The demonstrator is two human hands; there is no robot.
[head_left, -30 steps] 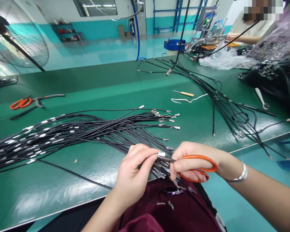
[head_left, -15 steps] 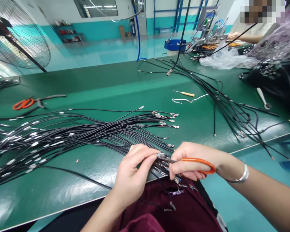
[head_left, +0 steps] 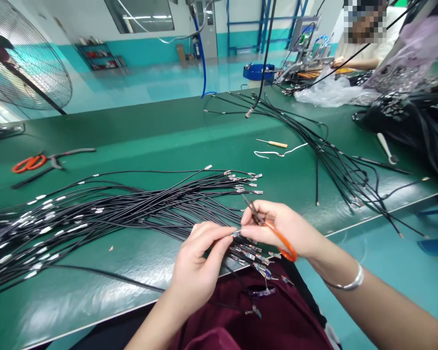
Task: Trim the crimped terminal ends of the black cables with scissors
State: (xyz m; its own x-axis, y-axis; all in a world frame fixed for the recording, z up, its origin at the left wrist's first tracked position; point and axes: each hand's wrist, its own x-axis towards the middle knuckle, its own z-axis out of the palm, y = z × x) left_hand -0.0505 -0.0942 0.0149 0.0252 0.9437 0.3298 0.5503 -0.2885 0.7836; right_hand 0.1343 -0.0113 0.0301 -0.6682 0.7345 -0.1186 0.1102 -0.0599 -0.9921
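My left hand (head_left: 200, 262) pinches the end of a black cable between thumb and index finger, with a small metallic connector (head_left: 235, 234) showing at the fingertips. My right hand (head_left: 281, 226) holds small scissors with orange handles (head_left: 285, 248), their dark blades pointing up and left. The right thumb and fingertip meet the connector's other side. Just below both hands, several connector-tipped cable ends (head_left: 253, 255) hang over the table's front edge. A large bundle of black cables (head_left: 142, 199) with white labels stretches left from there.
On the green table (head_left: 149, 121) lie orange-handled scissors (head_left: 29, 164) beside pliers (head_left: 56, 160), a yellow-handled pick (head_left: 277, 144), a white wire (head_left: 281, 154) and more black cables (head_left: 306, 129). A black cable (head_left: 264, 63) hangs overhead. Another person sits at the far right.
My right hand has turned the scissors from the connector so the blades point upward, and its thumb and finger have come to the connector. My left hand keeps its pinch. The view shifted slightly.
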